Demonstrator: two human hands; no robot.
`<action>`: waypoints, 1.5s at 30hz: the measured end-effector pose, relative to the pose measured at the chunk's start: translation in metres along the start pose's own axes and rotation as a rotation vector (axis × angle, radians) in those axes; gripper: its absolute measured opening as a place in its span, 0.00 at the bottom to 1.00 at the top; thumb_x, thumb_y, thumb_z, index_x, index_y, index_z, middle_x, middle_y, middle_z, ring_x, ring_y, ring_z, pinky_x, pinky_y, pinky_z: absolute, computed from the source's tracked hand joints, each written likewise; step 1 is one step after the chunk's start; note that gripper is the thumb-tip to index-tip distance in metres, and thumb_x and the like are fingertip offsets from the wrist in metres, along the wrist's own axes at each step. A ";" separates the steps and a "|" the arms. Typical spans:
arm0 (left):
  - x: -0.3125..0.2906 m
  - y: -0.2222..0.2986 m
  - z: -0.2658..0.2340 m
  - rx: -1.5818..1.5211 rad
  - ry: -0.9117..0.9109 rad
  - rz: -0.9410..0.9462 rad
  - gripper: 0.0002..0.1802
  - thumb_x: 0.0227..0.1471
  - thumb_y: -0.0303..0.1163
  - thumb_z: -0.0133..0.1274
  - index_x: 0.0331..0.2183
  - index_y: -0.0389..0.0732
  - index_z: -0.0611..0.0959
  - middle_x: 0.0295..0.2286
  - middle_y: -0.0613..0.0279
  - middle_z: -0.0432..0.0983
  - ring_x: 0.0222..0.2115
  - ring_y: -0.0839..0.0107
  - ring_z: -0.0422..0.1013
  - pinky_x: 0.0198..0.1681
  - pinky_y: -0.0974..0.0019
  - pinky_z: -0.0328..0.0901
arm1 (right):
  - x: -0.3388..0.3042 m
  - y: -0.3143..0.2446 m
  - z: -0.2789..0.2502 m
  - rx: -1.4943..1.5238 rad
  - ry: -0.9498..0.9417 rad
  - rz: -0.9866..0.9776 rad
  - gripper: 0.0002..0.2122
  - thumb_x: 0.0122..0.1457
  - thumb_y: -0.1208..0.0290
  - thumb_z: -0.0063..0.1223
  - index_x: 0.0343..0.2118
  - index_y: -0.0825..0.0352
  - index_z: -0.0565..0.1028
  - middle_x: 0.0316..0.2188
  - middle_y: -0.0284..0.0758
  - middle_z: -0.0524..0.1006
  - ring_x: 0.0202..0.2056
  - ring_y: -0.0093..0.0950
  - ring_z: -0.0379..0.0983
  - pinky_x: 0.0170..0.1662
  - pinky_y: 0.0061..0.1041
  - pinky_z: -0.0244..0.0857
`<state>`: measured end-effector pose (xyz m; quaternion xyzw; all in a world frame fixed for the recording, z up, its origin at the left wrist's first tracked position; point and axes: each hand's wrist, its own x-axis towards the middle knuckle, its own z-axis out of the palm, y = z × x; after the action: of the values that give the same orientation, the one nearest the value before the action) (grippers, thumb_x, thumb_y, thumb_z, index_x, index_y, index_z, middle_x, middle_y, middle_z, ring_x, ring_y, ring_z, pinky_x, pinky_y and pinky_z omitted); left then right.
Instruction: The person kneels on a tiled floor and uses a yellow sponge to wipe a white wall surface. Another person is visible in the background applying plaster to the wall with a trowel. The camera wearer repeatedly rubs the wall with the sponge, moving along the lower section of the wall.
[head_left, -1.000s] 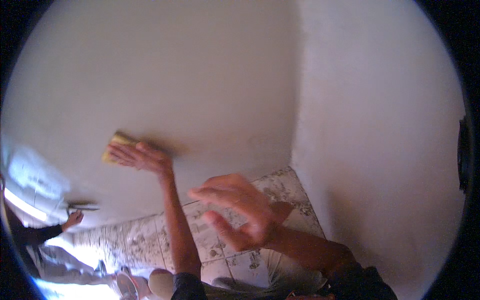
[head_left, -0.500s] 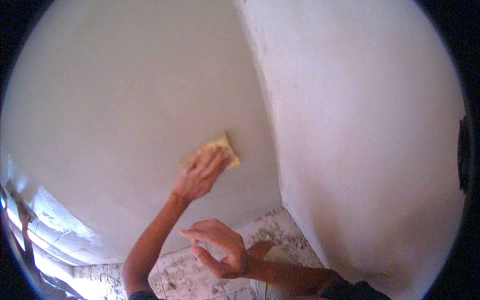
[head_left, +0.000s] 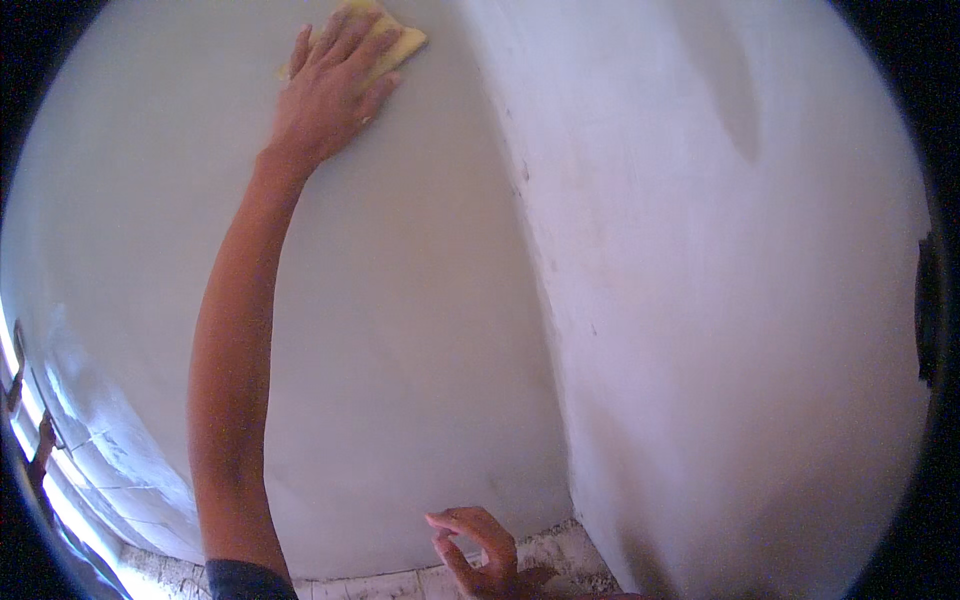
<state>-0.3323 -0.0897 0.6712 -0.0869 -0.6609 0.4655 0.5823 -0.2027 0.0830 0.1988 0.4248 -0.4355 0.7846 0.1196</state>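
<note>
High on the grey plastered wall [head_left: 400,300], my left hand [head_left: 325,100] presses a flat, square-cornered yellow pad [head_left: 405,45] against the surface. Its fingers spread over the pad and the arm is stretched far up. Whether the pad is sponge or folded abrasive sheet I cannot make out. Low down, near the foot of the wall, my right hand [head_left: 485,550] is loosely curved, with a small gap between thumb and forefinger and nothing held. Its forearm mostly falls below the picture.
A paler wall [head_left: 740,300] meets the grey one at a corner on the right. Debris lies on the tiled floor [head_left: 390,585] below. At the far left edge another person's hand [head_left: 46,435] shows beside a shiny, wet-looking patch [head_left: 110,440].
My left hand has slid the yellow pad up and a little left along the wall. My right hand now sits lower in the picture, its fingers curled more.
</note>
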 end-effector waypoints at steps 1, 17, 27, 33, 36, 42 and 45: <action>0.008 -0.004 -0.007 -0.016 -0.041 -0.022 0.27 0.66 0.43 0.43 0.63 0.49 0.69 0.68 0.56 0.51 0.69 0.53 0.45 0.71 0.43 0.36 | 0.000 0.004 0.000 -0.018 -0.007 -0.014 0.11 0.59 0.78 0.58 0.46 0.67 0.80 0.39 0.40 0.80 0.37 0.33 0.75 0.42 0.30 0.68; -0.005 0.034 0.019 -0.061 0.068 -0.087 0.30 0.65 0.48 0.45 0.64 0.50 0.67 0.65 0.61 0.59 0.68 0.57 0.49 0.69 0.45 0.45 | 0.029 -0.010 0.001 -0.031 -0.006 0.085 0.14 0.58 0.77 0.57 0.49 0.67 0.79 0.42 0.43 0.80 0.39 0.34 0.78 0.48 0.33 0.70; -0.040 0.067 -0.026 -0.028 -0.025 -0.197 0.33 0.66 0.49 0.40 0.66 0.45 0.62 0.66 0.58 0.57 0.68 0.53 0.48 0.68 0.38 0.40 | 0.007 -0.011 0.000 -0.053 -0.041 0.053 0.14 0.57 0.76 0.57 0.48 0.68 0.79 0.41 0.43 0.80 0.37 0.33 0.77 0.48 0.34 0.69; -0.085 0.107 -0.041 -0.311 -0.162 0.021 0.38 0.63 0.53 0.43 0.65 0.40 0.63 0.65 0.54 0.57 0.68 0.52 0.47 0.69 0.38 0.39 | 0.010 -0.013 0.007 -0.020 -0.059 0.067 0.13 0.57 0.75 0.57 0.46 0.68 0.80 0.40 0.42 0.81 0.37 0.33 0.77 0.46 0.34 0.70; -0.084 0.080 -0.036 -0.292 -0.092 -0.065 0.38 0.63 0.53 0.43 0.66 0.39 0.62 0.66 0.51 0.53 0.68 0.49 0.46 0.69 0.38 0.36 | 0.006 -0.010 0.008 -0.089 -0.022 -0.032 0.11 0.60 0.75 0.57 0.45 0.68 0.80 0.39 0.39 0.79 0.37 0.30 0.76 0.45 0.30 0.69; -0.064 0.085 0.007 -0.355 -0.076 -0.172 0.42 0.62 0.57 0.43 0.68 0.42 0.58 0.68 0.55 0.49 0.69 0.49 0.42 0.69 0.38 0.35 | -0.004 0.009 0.026 -0.023 0.015 0.198 0.11 0.62 0.72 0.57 0.46 0.66 0.80 0.41 0.36 0.77 0.42 0.27 0.74 0.46 0.29 0.69; -0.142 0.116 -0.011 -0.390 -0.273 -0.043 0.45 0.61 0.61 0.42 0.68 0.43 0.57 0.69 0.54 0.46 0.70 0.49 0.40 0.70 0.38 0.33 | -0.007 0.020 0.020 -0.097 -0.012 0.078 0.11 0.63 0.74 0.55 0.48 0.65 0.79 0.43 0.35 0.76 0.45 0.26 0.72 0.48 0.29 0.68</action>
<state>-0.3289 -0.1131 0.4894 -0.1199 -0.8127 0.3239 0.4693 -0.1984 0.0570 0.1870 0.4061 -0.4898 0.7641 0.1067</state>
